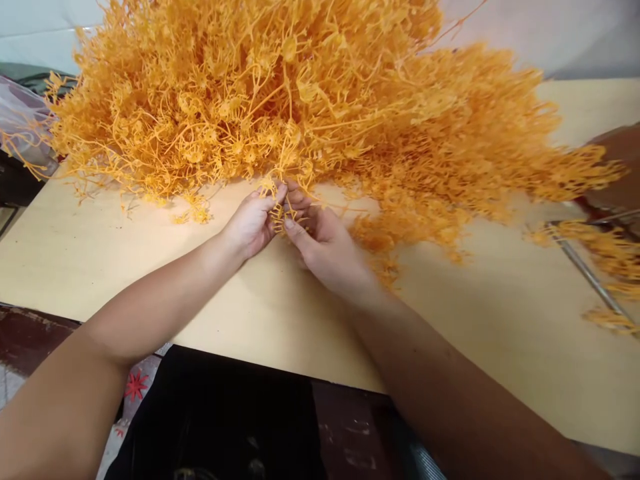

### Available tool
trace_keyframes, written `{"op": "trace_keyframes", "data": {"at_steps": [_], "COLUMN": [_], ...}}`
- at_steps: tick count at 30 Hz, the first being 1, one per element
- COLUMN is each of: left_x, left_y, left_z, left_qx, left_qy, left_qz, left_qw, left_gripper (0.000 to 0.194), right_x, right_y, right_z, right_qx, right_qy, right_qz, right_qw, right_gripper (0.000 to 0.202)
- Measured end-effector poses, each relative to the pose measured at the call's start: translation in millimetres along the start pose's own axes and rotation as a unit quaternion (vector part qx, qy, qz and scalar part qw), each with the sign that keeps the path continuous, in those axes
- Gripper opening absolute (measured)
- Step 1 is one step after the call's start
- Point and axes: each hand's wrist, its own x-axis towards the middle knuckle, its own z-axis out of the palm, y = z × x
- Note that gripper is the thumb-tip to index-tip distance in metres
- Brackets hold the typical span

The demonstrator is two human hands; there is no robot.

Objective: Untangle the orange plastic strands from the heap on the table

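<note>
A large heap of orange plastic flower stems (280, 100) covers the back of the table. At its front edge my left hand (257, 220) pinches a small orange sprig (279, 212) between thumb and fingers. My right hand (327, 243) meets it from the other side, thumb and fingers closed on the same sprig. The two hands nearly touch, just above the tabletop. Some right-hand fingers are partly hidden behind the sprig and blurred.
Pale wooden table (200, 300) lies under my forearms. At the right, more orange stems (610, 253) hang over a metal bar (590, 277) near a brown rounded object (617, 163). Clear plastic wrapping (23, 117) sits at the left edge. A white wall (575, 40) stands behind.
</note>
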Motion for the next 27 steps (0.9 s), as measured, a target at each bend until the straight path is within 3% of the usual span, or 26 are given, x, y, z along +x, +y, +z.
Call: {"op": "trace_keyframes", "data": {"at_steps": [4,9,14,17,22,24,27], "left_x": [4,5,-1,3,24,27,22], "left_y": [3,8,10,10,18,23,24], "left_z": [-0.8,-1.1,3.1,2.7,-12.3,-18.4,-21.7], "left_qx": [0.016,0.033,0.038,0.068,0.053,0.046,0.057], "left_qy": [0.042,0.09,0.021,0.002,0.069,0.061,0.032], "left_qz": [-0.012,0.001,-0.081,-0.11,-0.001,0.029,0.013], "left_qw": [0.999,0.995,0.996,0.992,0.996,0.997,0.998], "left_gripper": [0.011,0.013,0.022,0.024,0.023,0.021,0.014], "right_x": [-1,-4,-4,-9,-29,-28,-14], "right_y": [0,-14,-18,-20,-28,-25,-13], "right_z": [-1,-6,-10,-11,10,18,16], "right_qx": [-0.146,-0.304,-0.267,-0.248,-0.19,-0.135,-0.032], "right_qy": [0.025,-0.048,-0.157,-0.188,-0.361,-0.332,-0.174], "right_qz": [0.001,0.009,-0.084,-0.131,-0.163,-0.143,-0.029], "right_qw": [0.989,0.951,0.947,0.941,0.898,0.922,0.984], "right_gripper": [0.01,0.025,0.02,0.023,0.026,0.024,0.015]}}
